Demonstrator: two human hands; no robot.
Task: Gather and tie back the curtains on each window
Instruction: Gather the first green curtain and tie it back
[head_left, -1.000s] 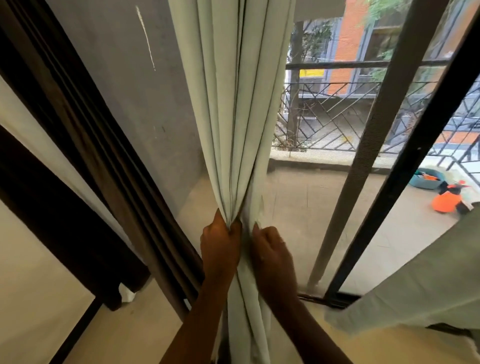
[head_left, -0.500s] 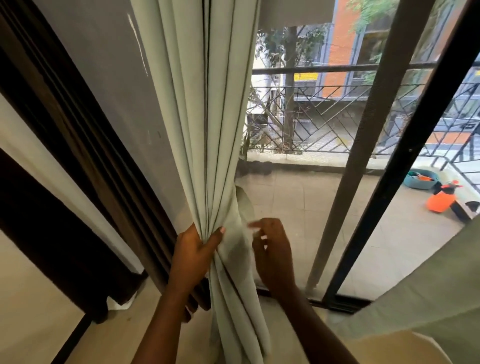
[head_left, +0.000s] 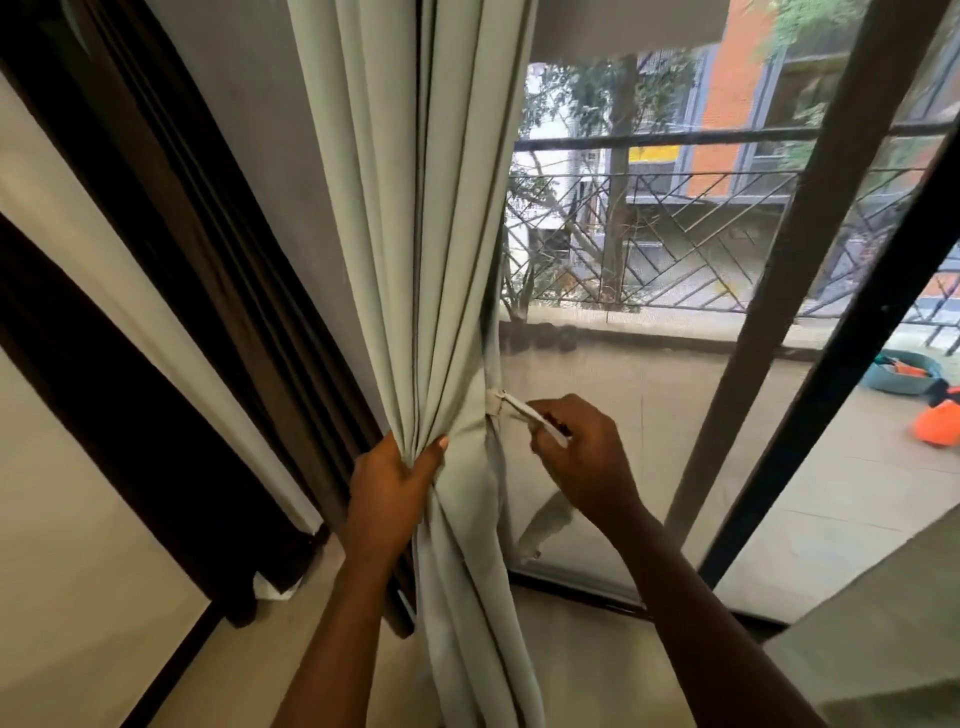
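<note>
Gathering the pale green curtain (head_left: 415, 260) beside the window frame (head_left: 218, 291): our left hand (head_left: 387, 486) clenches its bunched folds, while our right hand (head_left: 582, 452) pinches the tie-back strap (head_left: 511, 402) attached at the curtain's edge.

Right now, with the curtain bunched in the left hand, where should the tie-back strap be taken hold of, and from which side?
Pinch the tie-back strap at its free end, coming from the window side. Its other end sits at the right edge of the curtain, so it sticks out rightward, where the right hand pinches it.
</note>
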